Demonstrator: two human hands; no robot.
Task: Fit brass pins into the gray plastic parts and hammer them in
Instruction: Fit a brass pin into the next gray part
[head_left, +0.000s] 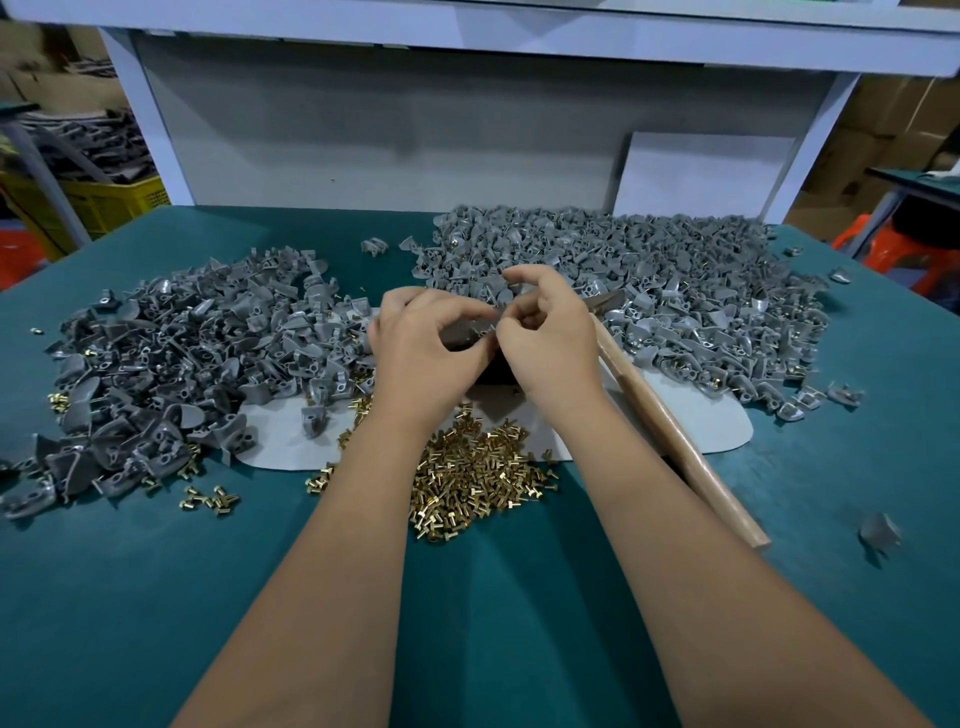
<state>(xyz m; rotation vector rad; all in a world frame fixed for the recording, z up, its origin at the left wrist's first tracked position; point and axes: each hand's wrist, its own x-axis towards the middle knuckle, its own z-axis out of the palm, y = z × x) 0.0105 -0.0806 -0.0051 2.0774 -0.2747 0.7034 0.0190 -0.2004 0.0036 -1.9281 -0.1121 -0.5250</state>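
My left hand (421, 348) grips a gray plastic part (470, 332) over a dark block (496, 371) in the middle of the table. Against that part my right hand (550, 332) has its fingertips pinched together; whatever it pinches is too small to make out. A heap of brass pins (478, 478) lies on the green mat between my forearms. One big pile of gray parts (176, 374) spreads to the left and another (649, 280) to the right. A hammer with a wooden handle (670, 431) lies by my right forearm.
A pale gray sheet (675, 415) lies under the work spot on the green table (130, 597). A white board (706, 171) leans on the back panel. Loose pins (210, 496) and a stray gray part (878, 532) are scattered. A yellow crate (104, 200) stands off to the left.
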